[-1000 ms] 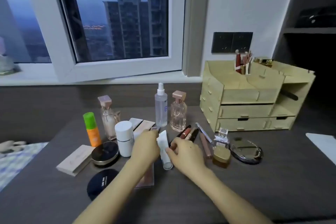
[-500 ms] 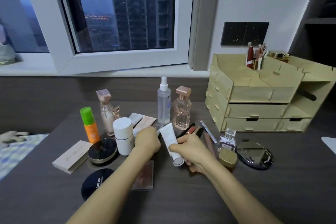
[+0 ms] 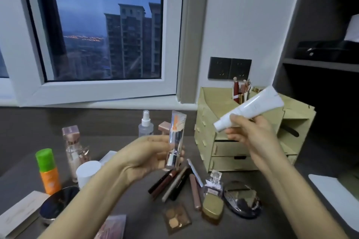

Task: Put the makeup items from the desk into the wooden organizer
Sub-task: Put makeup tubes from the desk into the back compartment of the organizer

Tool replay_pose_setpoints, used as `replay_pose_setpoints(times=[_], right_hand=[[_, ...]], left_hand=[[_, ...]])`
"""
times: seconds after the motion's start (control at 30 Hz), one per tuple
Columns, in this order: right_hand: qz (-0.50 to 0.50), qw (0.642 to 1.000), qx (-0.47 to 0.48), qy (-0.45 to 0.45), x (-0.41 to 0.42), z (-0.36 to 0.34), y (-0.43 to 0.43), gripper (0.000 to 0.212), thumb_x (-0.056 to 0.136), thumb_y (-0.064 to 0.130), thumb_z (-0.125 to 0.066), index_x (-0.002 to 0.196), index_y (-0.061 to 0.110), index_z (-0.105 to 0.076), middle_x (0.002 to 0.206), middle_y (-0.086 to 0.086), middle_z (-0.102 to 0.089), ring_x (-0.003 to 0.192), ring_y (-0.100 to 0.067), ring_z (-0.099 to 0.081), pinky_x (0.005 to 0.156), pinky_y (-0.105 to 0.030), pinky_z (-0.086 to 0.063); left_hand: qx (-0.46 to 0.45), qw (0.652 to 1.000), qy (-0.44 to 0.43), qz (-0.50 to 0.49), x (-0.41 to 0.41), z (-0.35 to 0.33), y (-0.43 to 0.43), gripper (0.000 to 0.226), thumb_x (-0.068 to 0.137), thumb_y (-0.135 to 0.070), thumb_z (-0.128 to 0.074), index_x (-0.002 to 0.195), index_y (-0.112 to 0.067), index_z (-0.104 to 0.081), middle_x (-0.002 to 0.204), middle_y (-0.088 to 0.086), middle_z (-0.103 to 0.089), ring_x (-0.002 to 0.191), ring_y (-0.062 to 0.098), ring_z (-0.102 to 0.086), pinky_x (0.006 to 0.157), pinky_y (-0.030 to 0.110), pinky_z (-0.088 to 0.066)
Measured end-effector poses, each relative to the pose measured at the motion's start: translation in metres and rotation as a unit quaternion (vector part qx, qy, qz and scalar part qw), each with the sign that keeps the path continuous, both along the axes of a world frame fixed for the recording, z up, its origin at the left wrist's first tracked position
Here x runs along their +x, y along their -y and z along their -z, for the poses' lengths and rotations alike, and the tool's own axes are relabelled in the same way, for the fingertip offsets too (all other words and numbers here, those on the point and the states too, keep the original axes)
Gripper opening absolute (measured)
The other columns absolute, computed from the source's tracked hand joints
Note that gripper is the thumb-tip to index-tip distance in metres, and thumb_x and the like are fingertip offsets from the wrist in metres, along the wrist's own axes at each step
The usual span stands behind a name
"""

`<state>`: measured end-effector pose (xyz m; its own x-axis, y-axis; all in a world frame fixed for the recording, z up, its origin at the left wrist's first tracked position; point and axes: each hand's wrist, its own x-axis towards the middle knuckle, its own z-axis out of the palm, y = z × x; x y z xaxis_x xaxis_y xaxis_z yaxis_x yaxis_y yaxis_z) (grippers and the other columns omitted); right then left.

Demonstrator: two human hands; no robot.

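Right hand [image 3: 250, 134] is gripping a white tube [image 3: 250, 109], holding it tilted in front of the wooden organizer [image 3: 219, 122]. Left hand [image 3: 143, 155] is holding a silver tube [image 3: 174, 141] upright above the desk [image 3: 139, 215]. Pencils and lip sticks [image 3: 171, 182] are lying scattered below, a gold-capped jar [image 3: 212, 204] sitting beside a dark compact [image 3: 241, 203].

Our left hand [image 3: 149, 153]: raised, fingers curled in a grip. Our right hand [image 3: 250, 132]: higher, likewise gripping, forearm extended.
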<state>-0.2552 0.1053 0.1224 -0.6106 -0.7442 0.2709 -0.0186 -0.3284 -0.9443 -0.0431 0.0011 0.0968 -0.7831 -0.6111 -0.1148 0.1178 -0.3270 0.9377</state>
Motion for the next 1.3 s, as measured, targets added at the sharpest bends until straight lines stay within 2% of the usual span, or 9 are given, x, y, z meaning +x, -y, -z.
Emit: replay_pose_setpoints(times=[0.23,0.33,0.43,0.63,0.8,0.9,1.03,1.13,1.3], right_hand=[[0.108,0.990,-0.002,-0.095,-0.058,-0.037,0.057,0.024,0.091,0.013,-0.055,0.113,0.004,-0.057,0.093,-0.012,-0.068,0.065,-0.016,-0.070,0.055,-0.022,-0.058],[0.143,0.978,0.027,-0.146,-0.077,-0.041,0.091,0.019,0.088,0.013,-0.055,0.104,0.006,-0.061,0.090,-0.010,-0.070,0.065,-0.019,-0.070,0.059,-0.028,-0.059],[0.182,0.953,0.088,-0.225,-0.092,-0.042,0.132,0.012,0.084,0.013,-0.057,0.092,0.004,-0.060,0.093,-0.014,-0.070,0.073,-0.029,-0.070,0.062,-0.036,-0.058],[0.187,0.903,0.213,-0.323,-0.110,-0.024,0.202,0.017,0.086,0.016,-0.060,0.097,0.003,-0.062,0.100,-0.014,-0.069,0.087,-0.031,-0.067,0.071,-0.034,-0.054],[0.186,0.861,0.266,-0.392,-0.114,-0.009,0.229,0.012,0.087,0.017,-0.055,0.084,0.007,-0.060,0.088,-0.011,-0.066,0.079,-0.025,-0.059,0.049,-0.024,-0.037],[0.202,0.845,0.284,-0.405,-0.113,0.003,0.239,0.013,0.090,0.015,-0.055,0.093,0.005,-0.062,0.096,-0.012,-0.066,0.081,-0.025,-0.057,0.047,-0.022,-0.031],[0.190,0.842,0.291,-0.412,-0.119,0.003,0.241,0.020,0.089,0.020,-0.059,0.100,0.004,-0.062,0.102,-0.012,-0.066,0.093,-0.028,-0.062,0.055,-0.025,-0.041],[0.133,0.854,0.305,-0.400,-0.126,-0.001,0.237,0.025,0.083,0.018,-0.064,0.105,0.005,-0.063,0.104,-0.010,-0.067,0.098,-0.027,-0.062,0.076,-0.033,-0.052],[0.141,0.826,0.311,-0.449,-0.126,0.000,0.234,0.017,0.082,0.013,-0.063,0.095,0.003,-0.065,0.094,-0.012,-0.068,0.089,-0.026,-0.063,0.070,-0.033,-0.051]], left_hand=[[-0.138,0.984,-0.036,-0.103,-0.075,-0.057,0.018,0.017,0.083,0.006,-0.058,0.096,-0.002,-0.065,0.081,0.012,-0.069,0.071,0.018,-0.068,0.061,0.028,-0.058],[-0.180,0.970,-0.042,-0.160,-0.100,-0.071,0.034,0.015,0.081,0.007,-0.060,0.091,-0.004,-0.062,0.076,0.007,-0.066,0.060,0.013,-0.066,0.055,0.024,-0.057],[-0.201,0.957,-0.034,-0.207,-0.122,-0.075,0.055,0.026,0.083,0.003,-0.062,0.108,0.000,-0.056,0.080,0.007,-0.064,0.068,0.016,-0.064,0.065,0.027,-0.056],[-0.234,0.936,-0.004,-0.262,-0.149,-0.065,0.094,0.021,0.084,-0.001,-0.062,0.104,-0.001,-0.056,0.080,0.008,-0.066,0.079,0.024,-0.065,0.078,0.036,-0.056],[-0.259,0.919,0.015,-0.296,-0.164,-0.055,0.115,0.022,0.081,-0.005,-0.067,0.101,-0.007,-0.057,0.081,0.006,-0.068,0.080,0.022,-0.067,0.082,0.037,-0.057],[-0.267,0.914,0.022,-0.305,-0.172,-0.051,0.119,0.022,0.079,-0.010,-0.071,0.094,-0.014,-0.056,0.090,0.009,-0.070,0.084,0.024,-0.069,0.084,0.042,-0.056],[-0.286,0.907,0.027,-0.309,-0.176,-0.052,0.121,0.027,0.078,-0.014,-0.072,0.100,-0.010,-0.058,0.095,0.012,-0.070,0.087,0.026,-0.069,0.084,0.043,-0.056],[-0.294,0.904,0.026,-0.311,-0.177,-0.054,0.122,0.020,0.078,-0.014,-0.072,0.091,-0.016,-0.056,0.093,0.012,-0.070,0.086,0.025,-0.069,0.081,0.042,-0.057],[-0.297,0.901,0.024,-0.315,-0.175,-0.057,0.126,0.023,0.078,-0.011,-0.071,0.097,-0.007,-0.059,0.091,0.016,-0.071,0.083,0.028,-0.069,0.078,0.042,-0.058]])
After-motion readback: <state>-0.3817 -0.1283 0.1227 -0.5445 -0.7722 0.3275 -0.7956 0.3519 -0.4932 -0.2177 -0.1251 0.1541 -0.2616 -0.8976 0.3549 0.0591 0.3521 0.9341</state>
